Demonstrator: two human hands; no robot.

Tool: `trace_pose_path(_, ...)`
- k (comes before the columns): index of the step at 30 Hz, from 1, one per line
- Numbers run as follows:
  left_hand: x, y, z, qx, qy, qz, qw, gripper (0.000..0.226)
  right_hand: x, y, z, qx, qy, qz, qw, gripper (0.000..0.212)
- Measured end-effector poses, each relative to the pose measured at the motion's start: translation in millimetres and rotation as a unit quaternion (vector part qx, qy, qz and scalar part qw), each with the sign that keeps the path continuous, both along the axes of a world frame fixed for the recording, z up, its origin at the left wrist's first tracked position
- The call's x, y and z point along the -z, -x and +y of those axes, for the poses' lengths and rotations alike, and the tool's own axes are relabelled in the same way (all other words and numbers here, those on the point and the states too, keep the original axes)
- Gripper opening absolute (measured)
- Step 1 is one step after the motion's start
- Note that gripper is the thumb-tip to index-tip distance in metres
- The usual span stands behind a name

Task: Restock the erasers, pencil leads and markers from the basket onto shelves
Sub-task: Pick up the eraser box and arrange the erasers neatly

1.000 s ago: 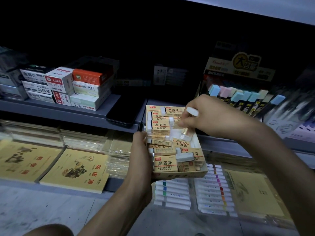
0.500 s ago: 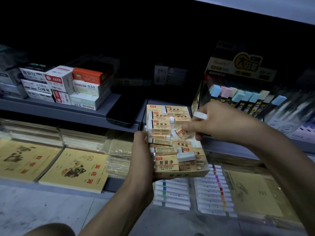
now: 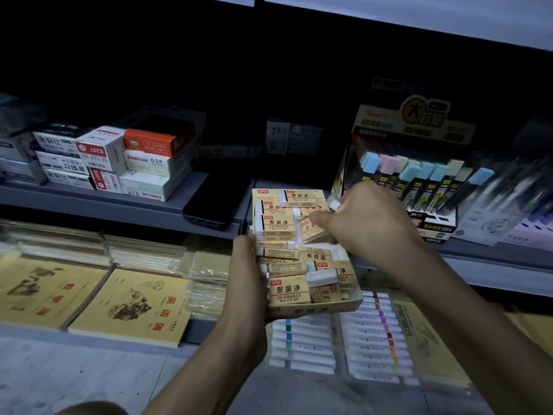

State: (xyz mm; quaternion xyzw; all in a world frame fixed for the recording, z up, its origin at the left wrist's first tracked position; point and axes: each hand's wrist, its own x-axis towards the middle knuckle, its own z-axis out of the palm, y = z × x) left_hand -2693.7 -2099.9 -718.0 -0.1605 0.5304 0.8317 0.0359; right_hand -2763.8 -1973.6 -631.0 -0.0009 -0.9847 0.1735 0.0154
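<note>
Left hand (image 3: 248,265) grips the eraser box (image 3: 314,309) by its 9 o'clock side, and right hand (image 3: 369,220) pinches one 2B eraser (image 3: 311,230) over the 12 o'clock end. I'd lay it flat, label up, and keep the box level.

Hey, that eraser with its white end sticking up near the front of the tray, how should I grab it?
Pinch the eraser by its bare white end, coming straight down from above. That end stands proud of the flat erasers packed around it in the tray, so its lower sides are blocked while the top is free.
</note>
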Motion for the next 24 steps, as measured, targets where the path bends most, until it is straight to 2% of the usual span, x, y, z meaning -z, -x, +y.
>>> trace_pose_path(6,0,-1,0,0.001,0.003,-0.004,1.000,0.055,4,3,-3,-0.035,-0.011,-0.043,0.998,0.032)
trace_pose_path(9,-2,-1,0,0.002,0.000,-0.007,1.000,0.053,2,2,-4,-0.059,-0.045,-0.056,0.996,0.019)
trace_pose_path(12,-3,-2,0,0.004,-0.005,-0.014,1.000,0.054,-5,-3,-5,-0.078,-0.095,-0.067,0.990,0.014)
trace_pose_path(19,-7,-3,-2,0.010,0.008,-0.014,1.000,0.057,-8,-9,6,-0.056,-0.151,0.031,0.986,0.028)
trace_pose_path(24,-10,-6,-1,0.011,0.017,-0.014,1.000,0.056,-3,-13,23,-0.094,-0.100,0.085,0.987,0.023)
